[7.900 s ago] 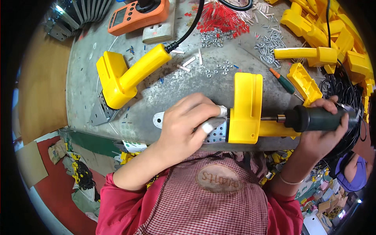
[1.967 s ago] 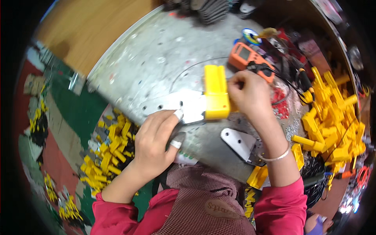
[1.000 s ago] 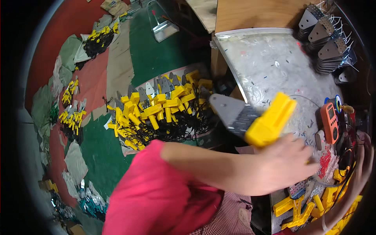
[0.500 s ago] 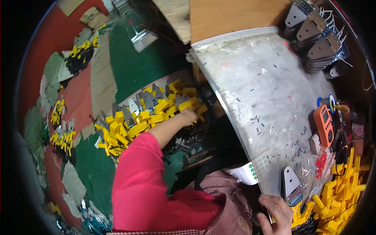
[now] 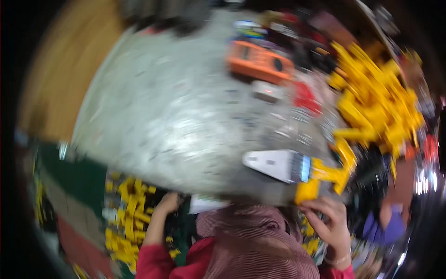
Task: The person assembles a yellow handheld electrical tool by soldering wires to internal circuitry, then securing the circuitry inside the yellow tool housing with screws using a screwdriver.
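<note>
A pointed grey metal plate (image 5: 269, 163) with two holes lies at the bench's near edge, joined to a yellow plastic handle (image 5: 327, 173). My right hand (image 5: 329, 221) is at that edge, thumb and fingers apart. Its fingertips are at the lower end of the yellow handle; whether they touch is blurred. Down to the left, below bench height, my left hand (image 5: 169, 203) is beside a heap of yellow-handled pieces (image 5: 132, 209). Its fingers are too smeared to read.
On the bench (image 5: 153, 125) lie an orange multimeter (image 5: 260, 61), a small white box (image 5: 267, 91), red bits (image 5: 306, 98) and metal scraps. Yellow plastic parts (image 5: 371, 102) are piled at the right. Dark stacked plates stand at the far edge. A purple-sleeved arm (image 5: 384, 228) shows at far right.
The view has swung to the right and is blurred. My left hand is still by the yellow-handled heap. My right hand's fingertips now appear at the yellow handle.
</note>
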